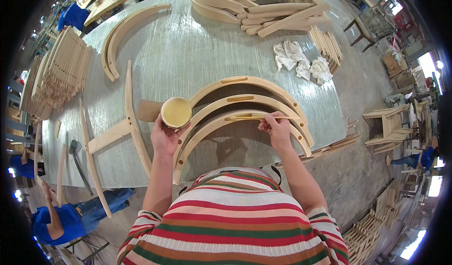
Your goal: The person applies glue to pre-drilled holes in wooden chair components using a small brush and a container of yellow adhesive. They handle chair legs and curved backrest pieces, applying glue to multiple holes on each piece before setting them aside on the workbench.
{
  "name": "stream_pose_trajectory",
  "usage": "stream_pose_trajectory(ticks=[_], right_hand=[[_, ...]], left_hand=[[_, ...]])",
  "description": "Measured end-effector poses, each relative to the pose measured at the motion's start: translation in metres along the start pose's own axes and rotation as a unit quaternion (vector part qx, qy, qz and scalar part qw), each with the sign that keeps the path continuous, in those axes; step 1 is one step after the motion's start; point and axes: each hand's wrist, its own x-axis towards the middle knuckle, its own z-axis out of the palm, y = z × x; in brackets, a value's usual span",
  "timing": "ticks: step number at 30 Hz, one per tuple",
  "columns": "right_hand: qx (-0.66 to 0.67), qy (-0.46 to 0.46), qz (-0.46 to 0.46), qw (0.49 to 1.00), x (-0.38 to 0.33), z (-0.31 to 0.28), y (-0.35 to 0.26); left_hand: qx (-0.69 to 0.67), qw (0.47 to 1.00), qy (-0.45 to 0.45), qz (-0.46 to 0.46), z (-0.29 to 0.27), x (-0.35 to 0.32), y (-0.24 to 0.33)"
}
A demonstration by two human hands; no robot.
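Right hand (278, 129) pinches a thin stick (263, 118) between thumb and fingertips, stick lying nearly level, its far end over a slot in the nearest arc (207, 130). Left hand (165, 135) wraps a small cup (176, 112) of pale yellow glue from below, fingers pressed around its wall, cup held upright just left of the stick's tip.

Beyond the stick hand: two more arcs (245, 97), nested, each with a long slot on its top face. All three lie flat on the grey table (188, 53).

Left of the cup: a flat wooden paddle (148, 110) partly hidden behind it, then a long rail with a cross-piece (127, 123).

Far past both hands: a heap of curved parts (254, 6), white rags (301, 60), a short stack of slats (327, 46). Far left: a tall stack of slotted pieces (56, 76). Other workers in blue at the edges, a sleeve and jeans (75, 213) lower left.

Step, by my reading: glue being spread into the slot of the nearest arc with the stick. Whether the stick tip is inside the slot or only above it, cannot tell.

Next move likely calls for a fresh dip in the cup, so cup stays close and level; then the stick worked along the slot without smearing the arc's face.
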Motion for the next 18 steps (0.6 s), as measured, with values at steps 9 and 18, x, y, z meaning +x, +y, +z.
stream_pose_trajectory(ticks=[9, 18], right_hand=[[-0.027, 0.077, -0.066, 0.995, -0.004, -0.014, -0.011], [-0.074, -0.030, -0.083, 0.993, -0.008, 0.027, 0.005]], left_hand=[[-0.011, 1.000, -0.013, -0.009, 0.003, 0.004, -0.006], [-0.015, 0.999, -0.025, -0.027, 0.020, 0.012, -0.010]])
